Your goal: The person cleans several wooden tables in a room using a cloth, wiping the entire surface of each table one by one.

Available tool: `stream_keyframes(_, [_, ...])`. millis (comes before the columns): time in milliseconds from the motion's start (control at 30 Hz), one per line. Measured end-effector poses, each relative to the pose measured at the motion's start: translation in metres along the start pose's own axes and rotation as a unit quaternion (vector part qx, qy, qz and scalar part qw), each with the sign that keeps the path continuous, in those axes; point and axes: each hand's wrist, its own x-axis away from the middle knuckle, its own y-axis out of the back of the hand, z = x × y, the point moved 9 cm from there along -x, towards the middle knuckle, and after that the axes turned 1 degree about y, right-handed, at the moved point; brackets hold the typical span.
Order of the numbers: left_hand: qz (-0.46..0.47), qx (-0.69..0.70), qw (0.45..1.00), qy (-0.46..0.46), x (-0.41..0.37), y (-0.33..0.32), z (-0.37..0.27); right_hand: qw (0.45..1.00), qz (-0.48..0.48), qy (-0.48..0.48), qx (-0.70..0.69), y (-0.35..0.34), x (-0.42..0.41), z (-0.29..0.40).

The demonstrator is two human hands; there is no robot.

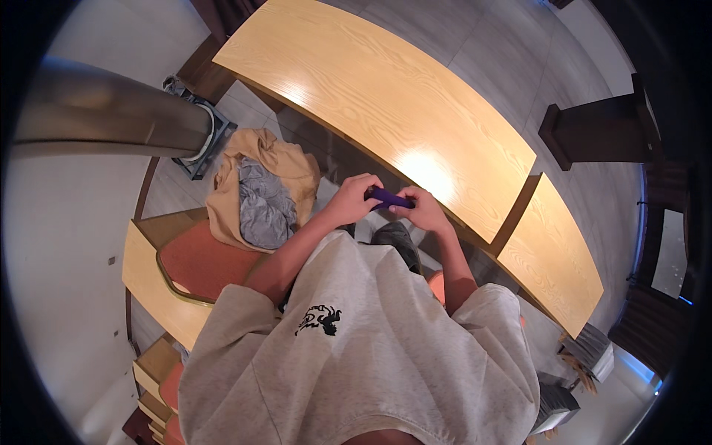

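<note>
In front of my waist, both hands grip a small dark purple item (pixel 389 198) that looks long and narrow. My left hand (pixel 354 198) closes around its left end, with the thumb along the near side. The right end sits between the thumb and fingers of my right hand (pixel 420 207). My fingers cover both ends, so I cannot tell exactly what it is. To the left of my left hand, a tan cloth (pixel 300 167) is heaped around a crumpled grey cloth (pixel 264 206), partly over an orange-red seat pad (pixel 206 261).
A long wooden desk (pixel 378 83) runs just beyond my hands, with a shorter desk section (pixel 550 256) at its right end. A large round column (pixel 122 111) stands left. A dark lectern (pixel 603 130) is at far right. My dark shoe (pixel 396 239) shows below.
</note>
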Motion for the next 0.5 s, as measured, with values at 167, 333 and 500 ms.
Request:
stream_keyframes(167, [-0.007, 0.089, 0.994, 0.057, -0.017, 0.040, 0.034, 0.999, -0.009, -0.038, -0.032, 0.002, -0.036, 0.028])
stream_keyframes(333, [-0.105, 0.208, 0.972, 0.014, -0.058, 0.076, 0.067, 0.987, 0.004, -0.049, -0.154, 0.014, -0.088, 0.025])
stream_keyframes(500, [-0.168, 0.231, 0.957, 0.041, -0.136, 0.110, 0.102, 0.990, -0.026, -0.037, -0.133, 0.038, -0.178, 0.022])
